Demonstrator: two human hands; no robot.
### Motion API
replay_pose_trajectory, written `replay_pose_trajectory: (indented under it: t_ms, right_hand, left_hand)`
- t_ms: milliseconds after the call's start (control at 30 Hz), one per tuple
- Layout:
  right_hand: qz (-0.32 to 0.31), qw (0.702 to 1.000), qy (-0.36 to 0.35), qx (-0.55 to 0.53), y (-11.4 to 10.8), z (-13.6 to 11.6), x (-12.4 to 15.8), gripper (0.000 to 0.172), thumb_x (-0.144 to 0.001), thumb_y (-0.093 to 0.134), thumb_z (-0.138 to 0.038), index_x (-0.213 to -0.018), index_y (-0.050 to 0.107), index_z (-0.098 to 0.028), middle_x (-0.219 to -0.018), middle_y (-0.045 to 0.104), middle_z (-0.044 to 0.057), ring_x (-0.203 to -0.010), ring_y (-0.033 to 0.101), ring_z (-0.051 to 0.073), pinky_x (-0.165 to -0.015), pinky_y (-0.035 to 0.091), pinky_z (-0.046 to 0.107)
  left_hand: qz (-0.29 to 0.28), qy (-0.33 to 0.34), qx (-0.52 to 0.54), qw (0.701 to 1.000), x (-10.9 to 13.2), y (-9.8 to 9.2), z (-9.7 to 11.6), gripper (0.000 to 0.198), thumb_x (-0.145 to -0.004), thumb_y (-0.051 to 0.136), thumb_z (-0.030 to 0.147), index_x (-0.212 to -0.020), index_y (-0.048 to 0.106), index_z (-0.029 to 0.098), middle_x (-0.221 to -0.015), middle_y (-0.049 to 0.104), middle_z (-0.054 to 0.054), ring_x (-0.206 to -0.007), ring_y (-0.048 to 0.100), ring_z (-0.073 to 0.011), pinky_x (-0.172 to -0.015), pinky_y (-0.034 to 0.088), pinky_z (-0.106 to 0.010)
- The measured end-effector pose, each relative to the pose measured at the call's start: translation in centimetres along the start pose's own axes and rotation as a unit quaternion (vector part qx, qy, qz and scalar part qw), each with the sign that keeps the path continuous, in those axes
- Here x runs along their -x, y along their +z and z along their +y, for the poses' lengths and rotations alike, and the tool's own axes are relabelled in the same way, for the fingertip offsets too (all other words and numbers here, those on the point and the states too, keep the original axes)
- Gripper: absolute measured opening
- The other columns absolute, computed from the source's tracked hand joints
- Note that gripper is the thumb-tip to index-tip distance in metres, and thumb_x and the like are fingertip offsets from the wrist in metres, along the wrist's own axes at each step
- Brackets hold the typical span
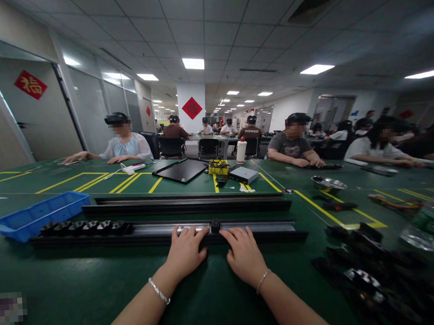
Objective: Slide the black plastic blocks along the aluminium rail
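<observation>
A long black rail [257, 227] with a silvery channel lies crosswise in front of me. A small black block [215, 225] sits in its channel, between my hands. My left hand [185, 250] rests over the rail's near edge, fingers spread, its index fingertip at the block's left side. On the right, my right hand [246, 254] lies over the same edge with fingers stretched out, the index fingertip beside the block's right side. Several similar black blocks [92, 226] stand in a row at the rail's left end. Behind it lies a second black rail [190, 203].
A blue plastic bin [40, 215] stands at the left. Black parts [370, 271] are heaped at the right, near a clear water bottle [426, 223] and a metal bowl [328, 182]. Farther back are a black tray [182, 170], a grey box [244, 174] and seated co-workers.
</observation>
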State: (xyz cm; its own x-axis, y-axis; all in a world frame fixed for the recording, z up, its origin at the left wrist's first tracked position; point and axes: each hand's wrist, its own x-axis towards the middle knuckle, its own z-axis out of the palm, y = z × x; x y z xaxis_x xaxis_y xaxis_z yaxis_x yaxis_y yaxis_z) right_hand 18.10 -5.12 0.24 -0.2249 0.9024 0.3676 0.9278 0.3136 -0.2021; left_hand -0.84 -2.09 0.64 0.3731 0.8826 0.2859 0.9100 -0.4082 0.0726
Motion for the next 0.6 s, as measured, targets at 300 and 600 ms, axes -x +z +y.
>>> replay_pose_trajectory:
  t_ms: [300,600]
  right_hand:
    - [0.002,1.0,0.019,-0.021,-0.14,-0.24,-0.16,0.048,-0.077,0.044,-0.018,-0.124,0.051,-0.028,-0.12,0.056,0.004,-0.115,0.043,0.02,-0.109,0.011,0.043]
    - [0.003,1.0,0.021,-0.019,-0.23,-0.31,-0.5,0.045,-0.078,0.043,-0.017,-0.121,0.052,-0.028,-0.117,0.058,0.003,-0.113,0.045,0.019,-0.108,0.013,0.042]
  left_hand:
    - [0.006,0.002,0.001,1.0,0.02,-0.05,-0.07,0.052,-0.078,0.048,0.036,-0.13,0.042,0.035,-0.107,0.06,-0.005,-0.107,0.051,-0.0245,-0.103,0.017,-0.054]
    - [0.011,0.004,-0.006,1.0,0.03,0.17,-0.04,0.054,-0.077,0.049,0.036,-0.131,0.041,0.035,-0.108,0.059,-0.005,-0.108,0.051,-0.0252,-0.103,0.017,-0.054]
